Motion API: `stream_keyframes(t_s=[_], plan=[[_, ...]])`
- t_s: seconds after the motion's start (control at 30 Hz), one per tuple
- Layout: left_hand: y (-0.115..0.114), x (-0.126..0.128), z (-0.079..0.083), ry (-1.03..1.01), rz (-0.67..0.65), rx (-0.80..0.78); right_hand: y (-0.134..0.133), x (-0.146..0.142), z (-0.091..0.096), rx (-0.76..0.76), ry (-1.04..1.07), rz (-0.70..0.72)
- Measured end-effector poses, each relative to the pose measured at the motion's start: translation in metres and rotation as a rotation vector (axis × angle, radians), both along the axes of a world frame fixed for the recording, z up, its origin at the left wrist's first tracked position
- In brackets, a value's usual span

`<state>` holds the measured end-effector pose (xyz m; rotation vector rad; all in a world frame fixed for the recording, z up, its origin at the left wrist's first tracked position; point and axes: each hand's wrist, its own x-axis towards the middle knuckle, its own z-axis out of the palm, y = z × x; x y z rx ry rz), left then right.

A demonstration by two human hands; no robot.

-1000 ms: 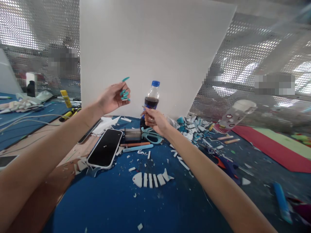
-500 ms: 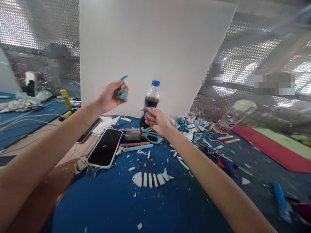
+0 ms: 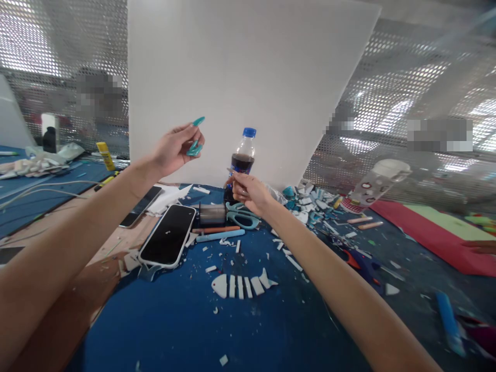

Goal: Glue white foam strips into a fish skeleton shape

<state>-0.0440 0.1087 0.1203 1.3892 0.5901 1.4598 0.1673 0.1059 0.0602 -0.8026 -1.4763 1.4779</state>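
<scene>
My left hand (image 3: 172, 151), with long teal nails, is raised in front of the white board (image 3: 248, 88). Its fingers are curled into a pinch; what they hold is too small to see. My right hand (image 3: 251, 192) is lower and to the right, just in front of a cola bottle with a blue cap (image 3: 242, 155). It is also closed in a pinch, with a tiny pale tip showing at the fingertips. A dark spool (image 3: 212, 213) and teal scissors (image 3: 243, 215) lie on the blue mat (image 3: 186, 320) below my hands.
A phone (image 3: 168, 235) lies left of the spool. White foam pieces form a fish skeleton (image 3: 242, 285) on the mat. Cut scraps (image 3: 310, 204) pile up right of the bottle. A tipped cup (image 3: 374, 185), red sheet (image 3: 434, 232) and perforated metal screens stand behind.
My left hand has risen a little and its fingers have drawn closer together. My right hand has hardly moved.
</scene>
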Motion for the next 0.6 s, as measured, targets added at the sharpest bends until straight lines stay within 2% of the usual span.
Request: stream_keyframes(t_s=[0.4,0.6], plan=[[0.0008,0.0006,-0.001,0.019,0.025,0.028,0.0024,-0.0006,-0.0031,0.02,-0.017,-0.005],[0.0035,-0.0006,-0.0028,0.131,0.071,0.107,0.0002,-0.0009,-0.002,0.018,-0.017,-0.002]])
